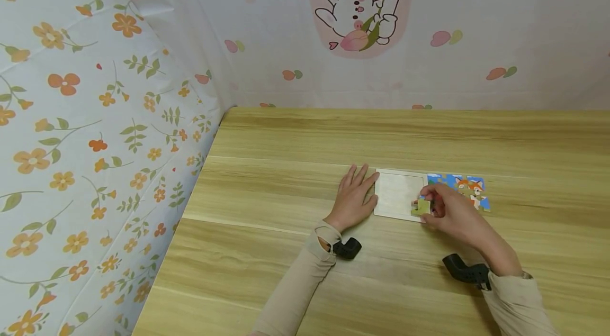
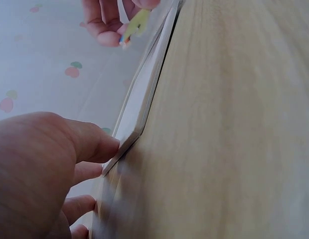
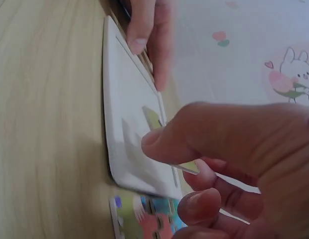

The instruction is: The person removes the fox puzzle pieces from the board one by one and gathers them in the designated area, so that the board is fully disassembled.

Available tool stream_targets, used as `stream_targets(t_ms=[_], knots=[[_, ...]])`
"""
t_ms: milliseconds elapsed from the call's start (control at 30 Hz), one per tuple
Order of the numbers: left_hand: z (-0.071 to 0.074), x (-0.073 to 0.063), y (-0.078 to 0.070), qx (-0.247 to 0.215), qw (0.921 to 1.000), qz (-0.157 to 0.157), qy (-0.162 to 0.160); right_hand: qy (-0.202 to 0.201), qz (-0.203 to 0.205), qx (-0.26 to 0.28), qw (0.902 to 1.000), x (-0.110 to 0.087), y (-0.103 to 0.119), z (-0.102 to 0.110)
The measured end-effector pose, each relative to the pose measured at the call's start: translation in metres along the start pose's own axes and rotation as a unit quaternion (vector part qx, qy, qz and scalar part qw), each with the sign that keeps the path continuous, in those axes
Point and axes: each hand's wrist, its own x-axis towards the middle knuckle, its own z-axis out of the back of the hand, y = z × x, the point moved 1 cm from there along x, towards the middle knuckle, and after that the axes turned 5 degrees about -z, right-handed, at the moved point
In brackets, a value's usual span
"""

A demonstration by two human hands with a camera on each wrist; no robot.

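My left hand lies spread on the wooden table, its thumb and forefinger touching the left edge of a white puzzle tray. The tray's visible bed holds no pieces. Over the tray's right end, my right hand pinches a green puzzle piece between thumb and fingers. In the right wrist view, the piece is tilted above the tray and partly covered by the thumb. Joined puzzle pieces with a fox picture lie just right of the tray, partly hidden by my right hand.
The wood-grain table stretches around the tray on all sides. A patterned white curtain hangs behind it, and a floral cloth hangs along its left edge. A black wrist mount juts from my right sleeve, another from my left.
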Motion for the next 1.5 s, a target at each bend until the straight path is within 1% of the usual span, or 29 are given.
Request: stream_targets(t_ms=[100, 267, 333, 400, 633, 767, 833, 967, 1267, 1400, 1500], knots=[[-0.001, 0.001, 0.001, 0.012, 0.9999, 0.006, 0.005, -0.011, 0.005, -0.004, 0.9999, -0.003, -0.005, 0.004], [-0.001, 0.0, 0.001, 0.011, 0.9999, 0.005, 0.003, -0.022, 0.03, 0.007, 0.9993, -0.01, -0.017, 0.014], [0.0, 0.0, 0.0, 0.01, 0.9999, 0.003, 0.004, -0.022, 0.031, 0.012, 0.9992, -0.014, -0.022, 0.019], [0.0, 0.0, 0.0, 0.011, 0.9999, 0.003, 0.006, -0.023, 0.026, 0.015, 0.9993, -0.018, -0.028, 0.025], [0.0, 0.0, 0.0, 0.011, 0.9999, 0.002, 0.001, -0.027, -0.019, 0.024, 0.9992, -0.033, -0.046, 0.043], [-0.002, 0.0, 0.001, 0.013, 0.9999, 0.002, 0.001, -0.039, -0.032, 0.015, 0.9986, -0.044, -0.058, 0.052], [-0.003, 0.0, 0.001, 0.011, 0.9999, 0.002, 0.0, -0.051, -0.034, 0.006, 0.9981, -0.048, -0.063, 0.054], [-0.004, 0.0, 0.002, 0.01, 0.9999, 0.003, -0.001, -0.063, -0.032, -0.001, 0.9975, -0.055, -0.071, 0.058], [-0.004, 0.001, 0.003, 0.017, 0.9999, 0.004, -0.001, -0.068, -0.01, 0.003, 0.9976, -0.06, -0.079, 0.06], [-0.004, 0.001, 0.003, 0.017, 0.9999, 0.004, -0.002, -0.056, -0.006, 0.011, 0.9984, -0.06, -0.082, 0.059], [-0.004, 0.001, 0.003, 0.016, 0.9999, 0.003, -0.002, -0.037, -0.015, 0.019, 0.999, -0.061, -0.084, 0.059]])
